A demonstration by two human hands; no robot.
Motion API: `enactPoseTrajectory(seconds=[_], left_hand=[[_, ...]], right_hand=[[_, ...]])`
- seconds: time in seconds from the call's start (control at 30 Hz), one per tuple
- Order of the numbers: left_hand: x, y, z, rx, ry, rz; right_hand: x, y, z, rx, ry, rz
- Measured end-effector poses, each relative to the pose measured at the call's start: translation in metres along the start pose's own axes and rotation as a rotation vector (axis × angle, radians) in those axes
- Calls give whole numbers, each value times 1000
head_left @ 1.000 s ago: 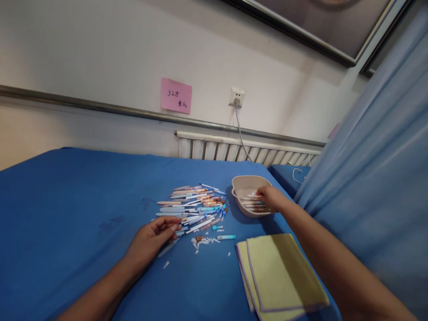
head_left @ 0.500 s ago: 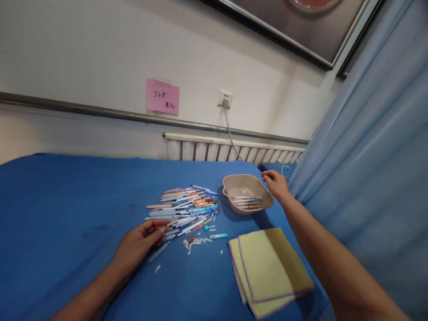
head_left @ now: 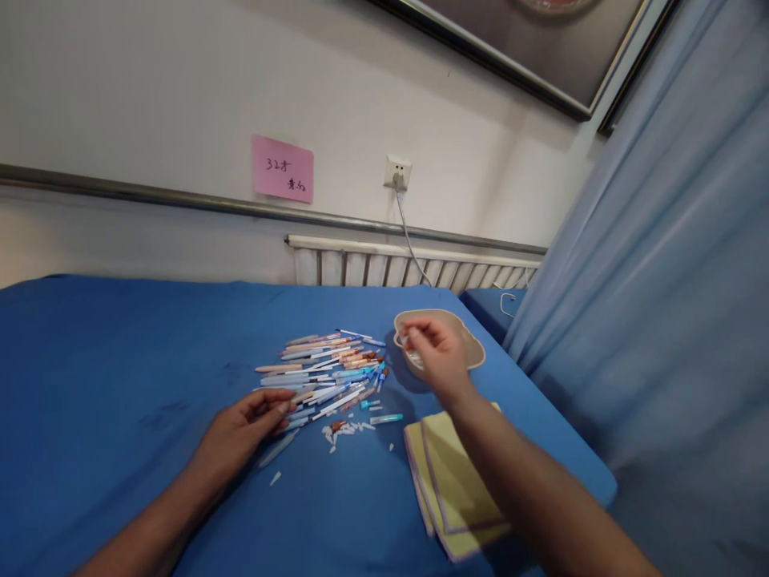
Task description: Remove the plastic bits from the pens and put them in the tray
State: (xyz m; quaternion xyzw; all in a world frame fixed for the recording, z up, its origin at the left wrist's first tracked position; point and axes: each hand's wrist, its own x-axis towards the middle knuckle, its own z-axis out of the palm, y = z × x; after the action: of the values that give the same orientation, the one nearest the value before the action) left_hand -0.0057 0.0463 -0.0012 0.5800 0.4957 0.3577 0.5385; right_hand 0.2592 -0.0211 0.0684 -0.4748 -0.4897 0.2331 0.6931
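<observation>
A heap of several pens lies on the blue cloth. My left hand rests at the heap's near left edge, fingers curled loosely around a pen end. My right hand hovers above the near rim of a beige bowl, fingers bent, thumb and fingertips apart, nothing visible in them. The bowl's inside is mostly hidden behind that hand.
Loose caps and white bits lie near the heap, with a light blue cap beside them. Folded yellow cloths sit under my right forearm. A radiator, wall socket, pink note and blue curtain surround the table.
My right hand left the bowl, swung out past its far right rim, then came back left over its near rim. The left hand stayed at the heap.
</observation>
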Motion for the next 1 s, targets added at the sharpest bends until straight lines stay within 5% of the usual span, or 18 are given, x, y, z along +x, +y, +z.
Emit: enactPoseTrajectory(seconds=[0.17, 0.27, 0.43, 0.57, 0.83, 1.0], left_hand=[[4, -6, -1, 6, -17, 16], [2, -4, -1, 20, 5, 53], [-1, 1, -10, 108, 45, 121], [-4, 6, -20, 283, -1, 147], [-23, 18, -18, 752, -285, 162], [-28, 13, -11, 937, -298, 242]], right_hand=[[-57, 18, 37, -219, -361, -43], [-66, 25, 47, -342, -515, -93], [-41, 66, 58, -419, -558, 96], [-38, 92, 49, -458, -518, 104], [-35, 90, 24, -636, -688, 21], [-34, 93, 25, -685, -743, 12]])
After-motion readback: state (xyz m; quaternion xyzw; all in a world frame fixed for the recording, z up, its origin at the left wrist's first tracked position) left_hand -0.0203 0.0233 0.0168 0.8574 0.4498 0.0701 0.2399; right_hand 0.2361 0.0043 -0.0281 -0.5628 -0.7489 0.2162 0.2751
